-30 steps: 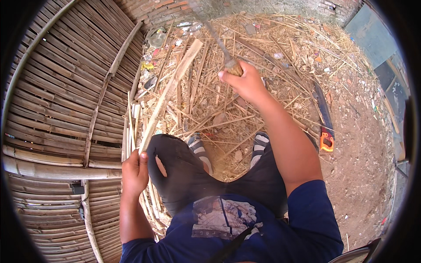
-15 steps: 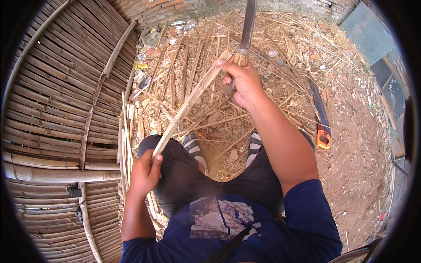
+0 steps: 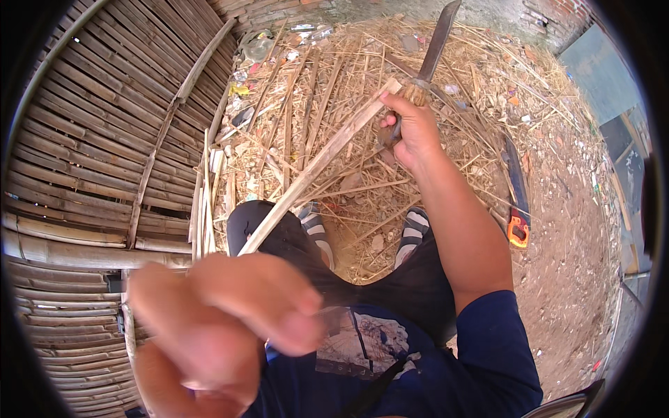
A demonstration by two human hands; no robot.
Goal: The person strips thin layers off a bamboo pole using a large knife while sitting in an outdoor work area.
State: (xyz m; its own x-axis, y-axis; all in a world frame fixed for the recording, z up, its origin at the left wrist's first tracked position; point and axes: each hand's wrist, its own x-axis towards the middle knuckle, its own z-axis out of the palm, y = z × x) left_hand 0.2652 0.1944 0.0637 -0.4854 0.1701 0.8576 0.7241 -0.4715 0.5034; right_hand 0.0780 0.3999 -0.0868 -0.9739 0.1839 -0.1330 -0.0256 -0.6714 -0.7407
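Observation:
My right hand is closed around the wooden handle of a machete, whose dark blade points up and away. The same hand pinches the far end of a long, pale split-bamboo strip against the handle. The strip slants down to the left across my left thigh, and its near end disappears behind my left hand. Raised close to the camera, my left hand looks large and blurred. Its fingers are loosely bent and somewhat apart, with nothing visible in them.
A handsaw with an orange handle lies on the ground at the right. Bamboo strips and shavings litter the ground ahead. At the left stands a bamboo slat wall; a brick wall is at the back.
My left hand has let go of the strip's near end and come up toward the camera. The right hand still grips machete and strip. The whole view has shifted slightly.

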